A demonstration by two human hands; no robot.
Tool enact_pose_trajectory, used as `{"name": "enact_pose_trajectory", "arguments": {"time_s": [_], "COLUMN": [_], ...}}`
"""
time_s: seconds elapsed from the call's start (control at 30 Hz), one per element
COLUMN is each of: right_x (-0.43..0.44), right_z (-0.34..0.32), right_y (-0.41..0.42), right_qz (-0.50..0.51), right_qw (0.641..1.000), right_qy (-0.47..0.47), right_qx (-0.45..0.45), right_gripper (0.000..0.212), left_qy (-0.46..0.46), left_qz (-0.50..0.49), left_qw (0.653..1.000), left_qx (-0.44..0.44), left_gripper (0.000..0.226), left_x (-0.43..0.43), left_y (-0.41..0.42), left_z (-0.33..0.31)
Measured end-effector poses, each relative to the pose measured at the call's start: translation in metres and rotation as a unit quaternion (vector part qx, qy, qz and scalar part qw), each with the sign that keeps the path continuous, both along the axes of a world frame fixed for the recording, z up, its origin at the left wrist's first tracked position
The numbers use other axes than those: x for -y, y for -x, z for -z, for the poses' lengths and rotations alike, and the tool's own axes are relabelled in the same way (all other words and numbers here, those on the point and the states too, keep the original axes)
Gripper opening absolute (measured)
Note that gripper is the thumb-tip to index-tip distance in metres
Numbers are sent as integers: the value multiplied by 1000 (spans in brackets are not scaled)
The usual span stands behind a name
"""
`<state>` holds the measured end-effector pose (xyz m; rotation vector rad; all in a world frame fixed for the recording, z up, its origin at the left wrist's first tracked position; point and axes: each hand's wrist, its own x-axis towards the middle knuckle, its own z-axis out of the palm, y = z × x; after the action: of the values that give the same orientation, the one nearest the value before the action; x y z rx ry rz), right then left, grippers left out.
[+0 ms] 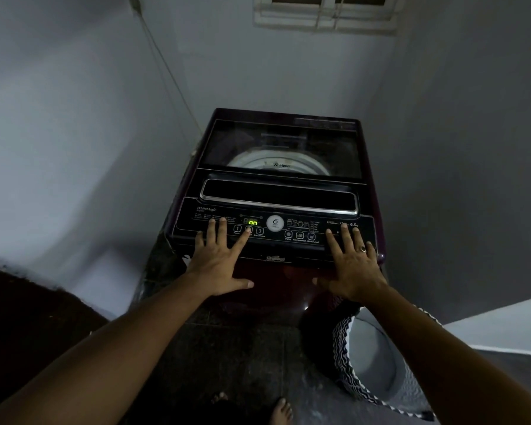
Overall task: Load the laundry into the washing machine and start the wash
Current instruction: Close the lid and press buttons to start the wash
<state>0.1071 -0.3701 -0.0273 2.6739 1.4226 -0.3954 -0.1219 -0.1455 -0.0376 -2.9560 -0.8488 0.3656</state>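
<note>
On washing machine (276,191), flat hands (219,262)

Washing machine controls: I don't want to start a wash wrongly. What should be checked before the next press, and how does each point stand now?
1. Power: the display shows a green "on". Ok.
2. Lid shut flat. Ok.
3. Laundry in the drum: only a pale drum rim shows through the lid. Cannot tell.
4. Basket emptied: bare grey inside, no clothes seen. Ok.
5. Finger on Start/Pause: the left hand has its forefinger left of button 3, not on it. Not ok.
6. Right hand rests flat at the panel's right end, seemingly off the buttons. Ok.
</note>
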Motion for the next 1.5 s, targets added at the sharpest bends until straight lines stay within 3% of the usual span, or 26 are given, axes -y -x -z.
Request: {"name": "enact_pose_trajectory", "arguments": {"time_s": [1.5], "right_x": [-1], "right_z": [2], "right_y": [-3], "right_qz": [0], "right_qw": [1000], "right_qy": [6], "right_qx": [-7], "right_gripper": [133], "left_qy": [11], "left_qz": [-4], "left_qw": [1000], "left_qx": [-8], "left_gripper": [131], "left_x": [-2], "left_y": [-5], "left_z": [-2]}}
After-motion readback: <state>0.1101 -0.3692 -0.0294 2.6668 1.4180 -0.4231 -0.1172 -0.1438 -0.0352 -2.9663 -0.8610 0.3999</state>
